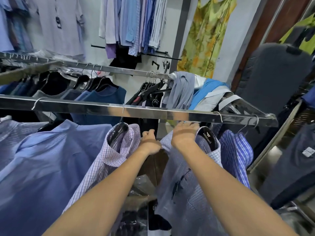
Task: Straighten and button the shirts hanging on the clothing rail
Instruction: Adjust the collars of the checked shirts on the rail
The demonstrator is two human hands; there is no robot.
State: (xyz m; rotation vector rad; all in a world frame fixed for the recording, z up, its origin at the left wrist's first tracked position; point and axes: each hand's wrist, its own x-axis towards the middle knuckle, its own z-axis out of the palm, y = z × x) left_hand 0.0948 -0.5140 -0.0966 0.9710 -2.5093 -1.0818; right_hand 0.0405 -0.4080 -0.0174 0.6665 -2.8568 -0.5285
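Just below the rail (153,111) at frame centre, the left hand (150,142) pinches the collar of a checked shirt (172,167), the right hand (185,133) curling over its other side (likely soft, light cloth, best held at the collar).

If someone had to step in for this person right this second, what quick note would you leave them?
Left hand: fingers curled, gripping the collar edge of the blue checked shirt.
Right hand: curled over the same collar, beside the black hanger.
All the shirts hang on the near rail: plain blue shirt on the left, then lilac checked shirt, the blue checked one, then striped shirt.
Done: nothing clearly finished; the lilac collar gapes open.
Left: straighten and button the held shirt (its front is mostly hidden by the arms), then check the others.
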